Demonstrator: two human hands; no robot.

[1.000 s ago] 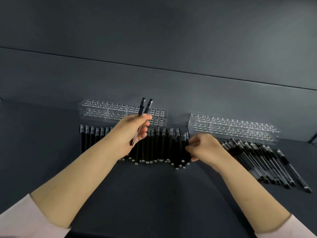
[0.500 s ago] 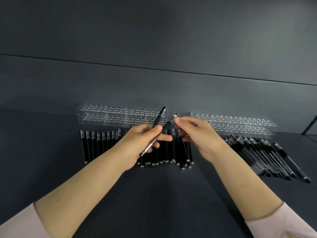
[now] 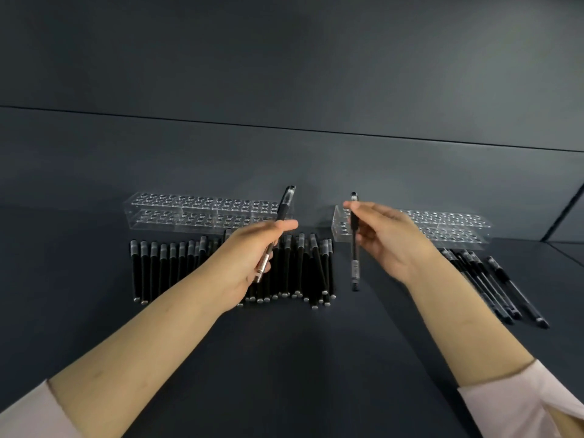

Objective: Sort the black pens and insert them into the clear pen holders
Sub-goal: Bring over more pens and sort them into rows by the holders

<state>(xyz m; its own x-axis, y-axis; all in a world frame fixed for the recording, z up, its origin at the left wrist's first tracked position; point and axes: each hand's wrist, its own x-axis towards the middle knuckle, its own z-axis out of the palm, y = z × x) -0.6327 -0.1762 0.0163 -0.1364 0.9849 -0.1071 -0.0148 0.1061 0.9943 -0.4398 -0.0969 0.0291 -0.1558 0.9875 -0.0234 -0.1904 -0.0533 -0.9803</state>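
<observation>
Forearms reach forward over the table point(image 3: 284, 358), your hands apart and each clamped on one pen. Your left hand point(image 3: 251, 259) curls round a tilted pen point(image 3: 285, 208) above the pen row point(image 3: 158, 270); your right hand point(image 3: 390, 240) pinches an upright pen point(image 3: 355, 268) near its top, in front of the right holder point(image 3: 452, 229). Loose pens point(image 3: 499, 289) lie at far right, and the left holder point(image 3: 202, 213) stands behind the row.

Table's point(image 3: 284, 368) near half lies open; pen row point(image 3: 154, 270) fills the ground before the left holder point(image 3: 196, 213); loose pens point(image 3: 516, 290) crowd the right holder's point(image 3: 455, 224) front; a bare strip parts the holders and runs forward between row and loose pens.
</observation>
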